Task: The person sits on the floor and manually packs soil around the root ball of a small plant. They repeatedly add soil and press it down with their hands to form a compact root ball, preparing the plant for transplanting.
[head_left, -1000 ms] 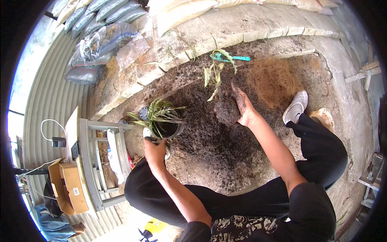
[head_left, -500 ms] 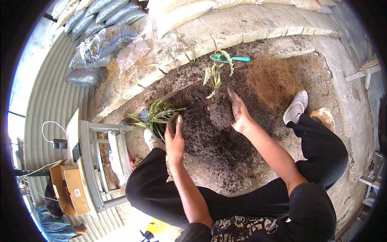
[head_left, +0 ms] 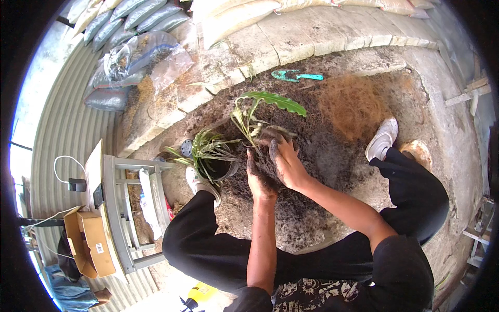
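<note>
A leafy plant [head_left: 275, 100] with one long green leaf and paler, wilted ones leans to the left between my hands. My right hand [head_left: 287, 165] is closed round its root end from the right, its fingers dark with soil. From the lower left, my left hand [head_left: 261, 181] is cupped against the same root end, its palm also soiled. The hands cover most of the root ball. Just left of them stands a dark pot [head_left: 223, 170] holding a plant with narrow, striped leaves [head_left: 210, 145]. Dark loose soil [head_left: 306, 208] lies beneath my hands.
A turquoise hand trowel [head_left: 309, 77] lies beyond the plant, with a heap of brown fibre [head_left: 353, 106] to its right. A concrete ledge [head_left: 291, 47] curves behind, bearing filled sacks [head_left: 241, 18]. A grey metal-framed table [head_left: 112, 208] stands at the left.
My left hand has left the potted plant and moved right to the root ball. My right hand has moved slightly left, and the held plant has turned and tilted leftward.
</note>
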Tool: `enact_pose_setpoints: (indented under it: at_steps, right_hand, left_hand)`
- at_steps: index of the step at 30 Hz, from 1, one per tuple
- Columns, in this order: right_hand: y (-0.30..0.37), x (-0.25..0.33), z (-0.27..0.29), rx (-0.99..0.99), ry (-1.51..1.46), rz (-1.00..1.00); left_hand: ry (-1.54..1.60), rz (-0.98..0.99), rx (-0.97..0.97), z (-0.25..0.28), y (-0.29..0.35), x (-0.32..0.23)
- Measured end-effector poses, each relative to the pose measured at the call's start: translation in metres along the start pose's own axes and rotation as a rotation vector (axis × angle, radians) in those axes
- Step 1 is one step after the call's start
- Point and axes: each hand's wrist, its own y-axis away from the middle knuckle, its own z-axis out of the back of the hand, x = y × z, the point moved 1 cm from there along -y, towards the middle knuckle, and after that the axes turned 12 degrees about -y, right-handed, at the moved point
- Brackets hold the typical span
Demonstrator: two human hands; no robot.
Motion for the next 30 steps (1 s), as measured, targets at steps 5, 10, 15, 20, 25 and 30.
enact_pose_setpoints:
  at_steps: [5, 10, 15, 20, 25, 30]
  right_hand:
    - [0.000, 0.000, -0.001, -0.062, 0.131, -0.052]
    - [0.003, -0.008, -0.003, -0.107, -0.041, -0.123]
    - [-0.001, -0.011, -0.002, -0.036, -0.120, -0.234]
    - [-0.001, -0.015, -0.010, -0.044, -0.209, -0.215]
    - [0.012, -0.021, -0.017, -0.094, -0.066, -0.069]
    - [0.006, -0.026, -0.012, -0.044, -0.114, -0.248]
  left_hand:
    - [-0.211, 0.028, -0.154, -0.002, 0.001, 0.002]
    - [-0.263, -0.029, -0.248, 0.008, -0.003, 0.010]
    - [-0.087, -0.042, -0.272, 0.020, -0.013, 0.012]
    - [-0.150, -0.105, -0.190, 0.023, -0.014, 0.003]
    - [-0.356, -0.047, -0.264, 0.038, -0.013, 0.016]
    - [-0.106, -0.068, -0.282, 0.031, -0.021, 0.019]
